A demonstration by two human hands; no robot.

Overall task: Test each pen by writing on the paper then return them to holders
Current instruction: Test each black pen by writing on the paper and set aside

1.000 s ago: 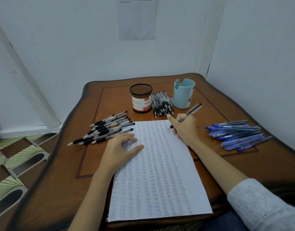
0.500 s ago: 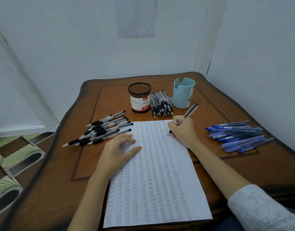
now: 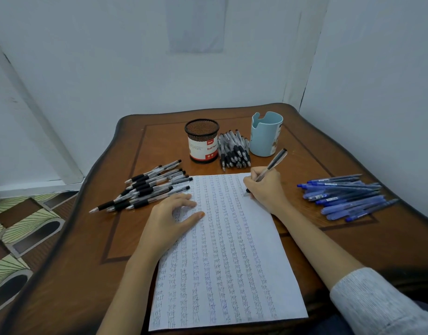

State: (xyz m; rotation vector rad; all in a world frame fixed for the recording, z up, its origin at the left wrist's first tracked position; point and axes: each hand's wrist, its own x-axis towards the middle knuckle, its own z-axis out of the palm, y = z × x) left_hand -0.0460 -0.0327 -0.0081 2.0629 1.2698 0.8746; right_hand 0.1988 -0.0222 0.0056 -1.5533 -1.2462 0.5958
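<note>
The pen (image 3: 271,165) has dropped since a second ago, and we see its tip down on the paper (image 3: 227,262) at the top right corner, so another test word is starting. The right grip (image 3: 266,189) pinches it low; the tip points down-left, the tail slants up-right toward the blue holder (image 3: 266,134). The left grip (image 3: 169,218), fingers spread, pins the paper

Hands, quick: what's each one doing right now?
Left hand: open, resting on the paper.
Right hand: holding a pen, tip at the paper.
</note>
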